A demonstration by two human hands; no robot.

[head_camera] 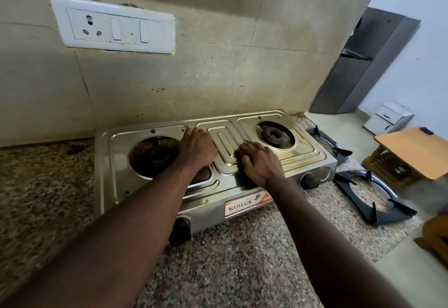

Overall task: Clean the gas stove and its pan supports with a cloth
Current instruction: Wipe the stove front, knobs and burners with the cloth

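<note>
The left hand (pixel 197 146) lies flat on the top of the stove (pixel 116 162), fingers spread a little and pressing down. It sits right beside the left burner (pixel 157 156). I think it is there to hold the stove steady so it does not slide.

The right hand (pixel 260 164) rests on the middle of the stove, fingers bent a bit and close together. There is a dark patch (pixel 240 177) under it. It may be the cloth or it may be a shadow. I cannot tell which, so I cannot tell if this hand holds anything. No cloth shows plainly anywhere else.

The right burner (pixel 275 136) is just past the right hand. Both burners are bare.

The two pan supports (pixel 378 198) lie on the surface (pixel 242 271) to the right of the stove, well apart from the hands. They are likely off so the flat steel top can be wiped all over. The top near the right burner looks stained yellow. I think the stove top is the job now, and the pan supports still wait for their turn.

The wall (pixel 169 84) behind has small brown spots.
</note>
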